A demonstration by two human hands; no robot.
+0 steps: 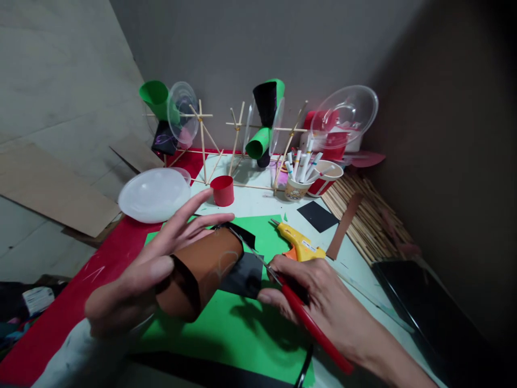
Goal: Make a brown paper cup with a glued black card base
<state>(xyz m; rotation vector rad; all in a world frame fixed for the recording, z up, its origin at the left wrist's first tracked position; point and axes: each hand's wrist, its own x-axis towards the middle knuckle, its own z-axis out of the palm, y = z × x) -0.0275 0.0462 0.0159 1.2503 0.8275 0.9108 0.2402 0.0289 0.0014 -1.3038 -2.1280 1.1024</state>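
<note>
My left hand [137, 269] is closed around a brown paper tube [205, 264], thumb on its near end and fingers along the far side. Faint pencil curves mark the tube, and black paper [244, 235] sticks out at its far end. In my right hand [319, 302] are red-handled scissors [299, 307], their thin metal blades at that black paper. Whether the blades are parted cannot be made out. Below lies a black paper piece [244, 275] on a green sheet [258, 328]. Just beyond my right hand rests a yellow glue gun [301, 242].
Behind stands a stick frame [238, 129] carrying paper cones and clear plastic discs. A red paper ring [222, 191], a white bowl [153, 194] and a cup of white sticks [298, 188] stand before it. Bundled wooden sticks [363, 221] and a black case [420, 312] lie right.
</note>
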